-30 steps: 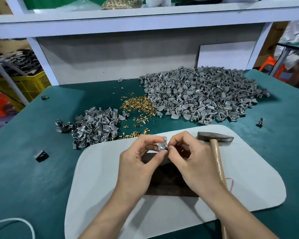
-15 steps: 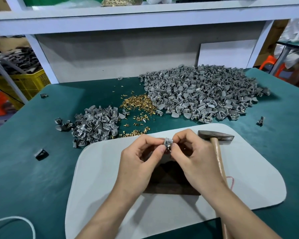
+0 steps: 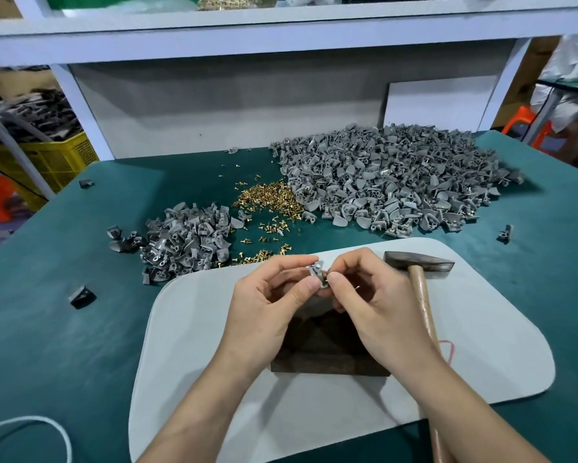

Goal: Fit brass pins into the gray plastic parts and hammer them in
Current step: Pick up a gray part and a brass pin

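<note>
Looking down on the green desk [image 3: 47, 329], I have the big heap of gray parts [image 3: 381, 182] at one o'clock, loose brass pins [image 3: 270, 202] at twelve, the hammer [image 3: 421, 282] lying at three. Fingers of my left hand [image 3: 264, 309] and right hand [image 3: 377, 302] pinch one gray part [image 3: 318, 274] above the dark block [image 3: 321, 349]: pin-fitting, I judge. Next: seat it on the block, take the hammer.

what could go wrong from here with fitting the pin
1. The left hand and right hand pinch the small gray part in the air over the dark block. A slip could drop it, perhaps among the loose brass pins nearby.
2. The hammer lies right beside the right hand, so a hasty reach might knock it.
</note>
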Demonstrator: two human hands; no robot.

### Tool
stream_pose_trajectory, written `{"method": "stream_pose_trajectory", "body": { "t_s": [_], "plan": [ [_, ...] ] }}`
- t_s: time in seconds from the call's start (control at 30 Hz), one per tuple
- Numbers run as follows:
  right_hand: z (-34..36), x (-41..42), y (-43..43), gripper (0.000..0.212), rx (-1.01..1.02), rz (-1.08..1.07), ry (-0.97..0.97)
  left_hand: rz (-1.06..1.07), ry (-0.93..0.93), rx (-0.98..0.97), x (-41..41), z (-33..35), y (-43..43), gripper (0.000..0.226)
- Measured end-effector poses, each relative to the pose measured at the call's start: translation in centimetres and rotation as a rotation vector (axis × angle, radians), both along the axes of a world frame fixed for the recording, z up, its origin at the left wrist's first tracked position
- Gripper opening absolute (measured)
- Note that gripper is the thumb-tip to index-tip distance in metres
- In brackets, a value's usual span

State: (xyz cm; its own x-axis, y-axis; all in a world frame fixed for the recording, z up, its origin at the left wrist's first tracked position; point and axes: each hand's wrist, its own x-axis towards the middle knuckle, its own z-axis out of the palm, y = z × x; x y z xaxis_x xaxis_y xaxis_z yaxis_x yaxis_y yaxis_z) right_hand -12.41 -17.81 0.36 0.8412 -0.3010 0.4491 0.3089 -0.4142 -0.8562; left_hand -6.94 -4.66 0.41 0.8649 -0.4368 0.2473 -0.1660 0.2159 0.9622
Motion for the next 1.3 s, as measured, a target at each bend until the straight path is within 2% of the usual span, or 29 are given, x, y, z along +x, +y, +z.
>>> {"method": "stream_pose_trajectory", "body": {
  "t_s": [0.2, 0.37, 0.83, 1.0, 1.3],
  "plan": [
    [0.02, 0.09, -0.17, 0.019, -0.013, 0.022, 0.027, -0.021, 0.007, -0.007, -0.01, 0.09, -0.04, 0.019],
    [0.09, 0.2, -0.28, 0.01, -0.024, 0.003, 0.053, -0.027, -0.006, -0.008, -0.07, 0.11, -0.01, 0.021],
    [0.07, 0.19, -0.41, 0.011, -0.059, -0.013, 0.058, -0.029, -0.008, 0.022, 0.02, 0.12, 0.01, 0.022],
    [-0.01, 0.14, -0.58, 0.024, -0.075, -0.017, 0.052, -0.034, -0.013, 0.021, -0.02, 0.05, -0.05, 0.024],
    [0.15, 0.2, -0.68, 0.028, -0.039, 0.018, 0.067, -0.037, -0.005, 0.007, -0.09, -0.14, -0.1, 0.021]
  ]
}}
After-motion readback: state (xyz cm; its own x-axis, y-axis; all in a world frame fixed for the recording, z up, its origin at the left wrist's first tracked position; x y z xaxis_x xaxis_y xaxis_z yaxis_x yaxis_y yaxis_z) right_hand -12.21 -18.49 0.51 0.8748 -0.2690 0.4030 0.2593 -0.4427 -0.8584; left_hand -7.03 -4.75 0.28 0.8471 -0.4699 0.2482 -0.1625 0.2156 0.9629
